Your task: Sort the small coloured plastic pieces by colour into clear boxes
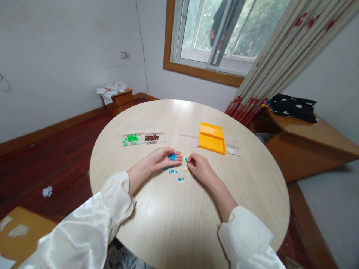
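Observation:
My left hand point(162, 157) lies palm up on the round wooden table point(238, 186), cupped under several small blue pieces point(172, 157). My right hand point(199, 167) rests just to its right, fingertips pinched together on a tiny piece that I cannot make out. Between and below the hands lie several loose blue and pale yellow pieces point(181, 178) scattered on the tabletop.
A clear tray of green pieces point(132, 139) and one of dark brown pieces point(153, 138) stand at the back left. A yellow tray point(211, 138) sits between two clear trays point(188, 140) at the back right. Beyond are a window, curtain, low cabinet and desk.

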{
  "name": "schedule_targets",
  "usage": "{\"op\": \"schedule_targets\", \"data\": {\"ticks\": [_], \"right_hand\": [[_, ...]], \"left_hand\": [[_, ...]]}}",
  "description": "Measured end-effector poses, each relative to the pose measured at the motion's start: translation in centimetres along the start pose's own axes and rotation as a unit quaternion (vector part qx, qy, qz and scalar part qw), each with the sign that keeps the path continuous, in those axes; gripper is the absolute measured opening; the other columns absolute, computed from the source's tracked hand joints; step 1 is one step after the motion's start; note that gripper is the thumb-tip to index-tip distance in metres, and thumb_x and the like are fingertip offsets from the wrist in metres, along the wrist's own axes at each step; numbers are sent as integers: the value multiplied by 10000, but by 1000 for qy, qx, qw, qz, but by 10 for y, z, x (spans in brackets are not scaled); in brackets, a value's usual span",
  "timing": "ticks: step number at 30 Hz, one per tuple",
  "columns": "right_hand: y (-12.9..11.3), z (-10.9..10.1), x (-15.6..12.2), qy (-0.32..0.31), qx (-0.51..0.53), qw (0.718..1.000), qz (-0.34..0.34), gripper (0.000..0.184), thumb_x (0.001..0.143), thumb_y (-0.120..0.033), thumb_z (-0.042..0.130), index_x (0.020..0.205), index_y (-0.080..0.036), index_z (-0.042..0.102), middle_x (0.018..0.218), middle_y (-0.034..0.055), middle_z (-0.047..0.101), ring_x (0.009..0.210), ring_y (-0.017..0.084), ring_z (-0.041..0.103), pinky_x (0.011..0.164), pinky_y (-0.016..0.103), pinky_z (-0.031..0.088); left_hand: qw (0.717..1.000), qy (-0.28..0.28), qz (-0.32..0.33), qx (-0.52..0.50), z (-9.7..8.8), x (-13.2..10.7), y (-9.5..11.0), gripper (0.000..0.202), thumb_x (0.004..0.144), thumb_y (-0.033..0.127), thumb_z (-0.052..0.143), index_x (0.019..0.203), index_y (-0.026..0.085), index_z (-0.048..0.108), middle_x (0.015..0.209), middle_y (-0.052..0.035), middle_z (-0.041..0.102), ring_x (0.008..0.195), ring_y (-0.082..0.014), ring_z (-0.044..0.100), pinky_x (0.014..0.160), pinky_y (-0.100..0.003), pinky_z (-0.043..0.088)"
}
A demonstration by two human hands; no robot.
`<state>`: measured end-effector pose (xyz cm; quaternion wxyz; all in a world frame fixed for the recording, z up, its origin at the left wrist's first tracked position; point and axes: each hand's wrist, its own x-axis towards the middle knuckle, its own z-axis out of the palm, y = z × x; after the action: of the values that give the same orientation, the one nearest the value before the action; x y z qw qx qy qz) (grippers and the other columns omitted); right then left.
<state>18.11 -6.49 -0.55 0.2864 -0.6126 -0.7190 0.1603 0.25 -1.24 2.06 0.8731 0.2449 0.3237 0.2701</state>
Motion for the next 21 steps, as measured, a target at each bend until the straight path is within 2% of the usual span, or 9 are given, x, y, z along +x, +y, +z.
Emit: {"op": "schedule_targets", "data": {"ticks": [12, 17, 21], "right_hand": [[-1, -2, -2, -25, -9, 1000, 1, 106, 713, -72, 504, 749, -157, 556, 664, 5, 578, 609, 122, 513, 611, 233, 405], [2, -5, -3, -45, -7, 999, -30, 185, 749, -59, 509, 861, -146, 628, 753, 39, 646, 672, 129, 570, 652, 242, 433], [2, -5, -4, -38, -25, 998, -48, 184, 758, -54, 529, 852, -150, 655, 760, 45, 658, 681, 132, 578, 665, 247, 439]], "left_hand": [[1000, 14, -3, 8, 5, -4, 0, 214, 822, 30, 390, 730, 49, 582, 658, -94, 609, 637, -160, 634, 709, -294, 538], [1000, 3, -4, 15, 5, -4, 1, 205, 820, 35, 395, 752, 51, 587, 657, -104, 617, 652, -167, 639, 694, -288, 534], [1000, 0, -3, 19, 4, -3, 1, 192, 819, 46, 399, 776, 55, 587, 680, -115, 634, 657, -166, 638, 718, -295, 530]]}}
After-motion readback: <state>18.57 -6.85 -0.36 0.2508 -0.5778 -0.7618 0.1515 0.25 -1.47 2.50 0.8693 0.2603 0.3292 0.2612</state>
